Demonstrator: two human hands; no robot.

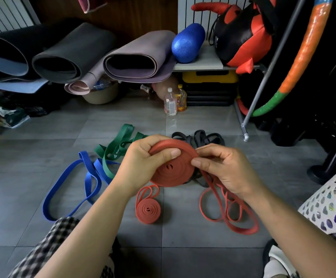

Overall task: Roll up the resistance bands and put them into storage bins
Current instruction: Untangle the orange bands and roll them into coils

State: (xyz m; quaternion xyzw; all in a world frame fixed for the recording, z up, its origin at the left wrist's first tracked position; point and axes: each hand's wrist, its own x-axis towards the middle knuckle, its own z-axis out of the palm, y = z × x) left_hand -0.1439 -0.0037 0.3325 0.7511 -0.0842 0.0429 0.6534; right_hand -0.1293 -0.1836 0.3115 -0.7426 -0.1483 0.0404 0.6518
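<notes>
I hold a red resistance band (173, 169) wound into a flat coil above the grey floor. My left hand (141, 163) grips the coil from the left, thumb across its face. My right hand (223, 167) pinches the band's loose strand at the coil's right edge; the unrolled tail (223, 213) trails down in loops to the floor. A second red band (148, 210), partly coiled, lies on the floor below. A blue band (66, 189), a green band (119, 147) and a black band (201, 137) lie loose on the tiles.
A white perforated bin (331, 205) stands at the right edge. Two bottles (174, 102) stand on the floor behind the bands. Rolled mats (74, 55) and a blue foam roller (188, 43) fill the back. A metal rack leg (247, 125) stands at the right.
</notes>
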